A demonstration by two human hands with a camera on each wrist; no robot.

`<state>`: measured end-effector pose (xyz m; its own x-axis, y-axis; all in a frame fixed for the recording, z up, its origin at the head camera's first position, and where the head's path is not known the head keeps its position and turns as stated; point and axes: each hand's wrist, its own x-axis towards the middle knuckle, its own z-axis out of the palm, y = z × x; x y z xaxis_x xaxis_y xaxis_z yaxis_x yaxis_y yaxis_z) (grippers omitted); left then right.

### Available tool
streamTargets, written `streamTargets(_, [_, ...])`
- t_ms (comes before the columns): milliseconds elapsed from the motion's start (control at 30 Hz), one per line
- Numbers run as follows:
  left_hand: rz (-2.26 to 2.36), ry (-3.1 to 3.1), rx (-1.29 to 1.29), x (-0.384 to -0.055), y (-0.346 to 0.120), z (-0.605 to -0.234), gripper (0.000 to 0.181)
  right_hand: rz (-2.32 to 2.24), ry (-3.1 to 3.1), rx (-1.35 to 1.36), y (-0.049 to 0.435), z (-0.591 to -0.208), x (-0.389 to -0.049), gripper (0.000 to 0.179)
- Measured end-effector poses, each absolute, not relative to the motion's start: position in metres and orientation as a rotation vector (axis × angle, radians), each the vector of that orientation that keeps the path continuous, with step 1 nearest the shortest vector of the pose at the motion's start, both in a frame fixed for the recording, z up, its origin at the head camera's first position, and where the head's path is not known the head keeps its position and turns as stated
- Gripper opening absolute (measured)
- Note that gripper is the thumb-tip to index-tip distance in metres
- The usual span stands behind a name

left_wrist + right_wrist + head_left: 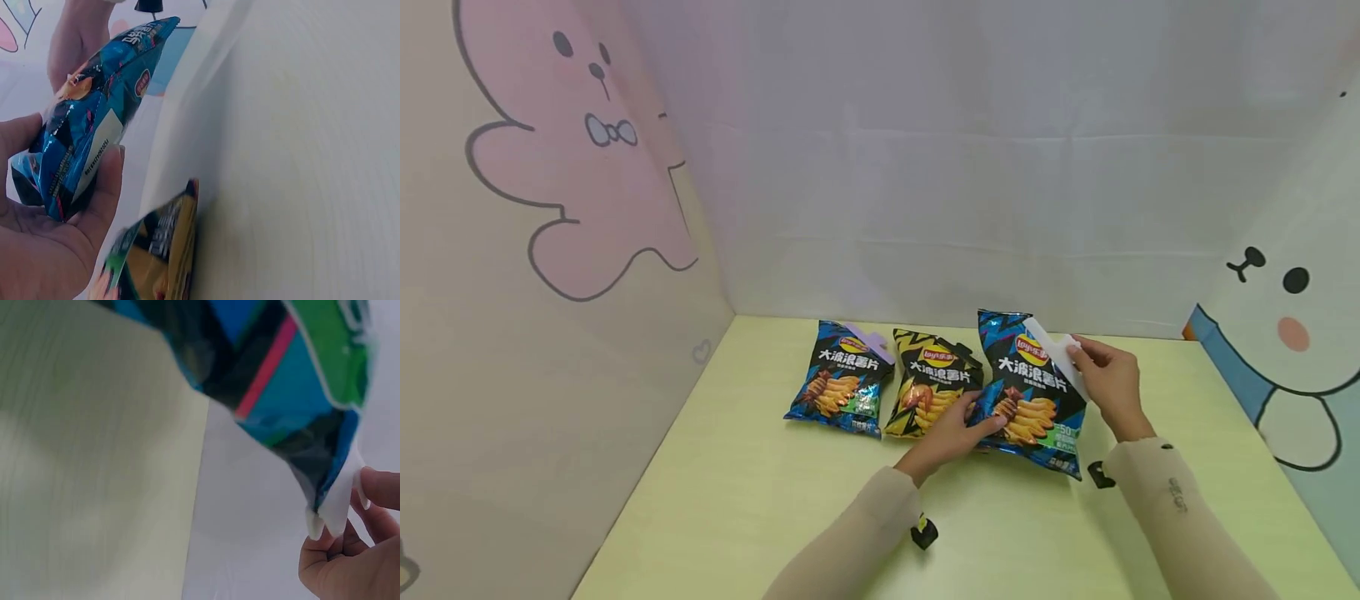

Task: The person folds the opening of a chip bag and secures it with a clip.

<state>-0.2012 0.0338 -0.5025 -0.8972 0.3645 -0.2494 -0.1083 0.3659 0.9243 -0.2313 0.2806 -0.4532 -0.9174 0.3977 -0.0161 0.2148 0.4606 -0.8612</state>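
A blue-and-black chip bag [1033, 421] is held between both hands at the right of the row of bags. Its lower left side is gripped by my left hand [947, 433], with thumb and fingers on opposite faces in the left wrist view. My right hand [1112, 387] pinches a white bag clip [1054, 354], which lies slantwise across the bag's upper right corner. In the right wrist view the clip's end [335, 512] sticks out past the bag's corner, between thumb and fingers.
A yellow-and-black chip bag [925, 396] with a black clip [966, 353] lies just left of the held bag. Farther left is another blue chip bag [838, 387] with a purple clip [872, 342]. All are on a pale yellow-green table [737, 500], before a white curtain [962, 208].
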Motion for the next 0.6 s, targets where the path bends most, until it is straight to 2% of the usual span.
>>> streamTargets(267, [1.603, 2.083, 0.15, -0.197, 0.07, -0.509, 0.068, 1.406, -2.594, -0.619, 0.302, -0.47, -0.248, 0.048])
streamTargets(600, [1.593, 2.137, 0.106, -0.195, 0.085, -0.524, 0.067, 1.432, -2.677, -0.648, 0.319, -0.484, -0.266, 0.048])
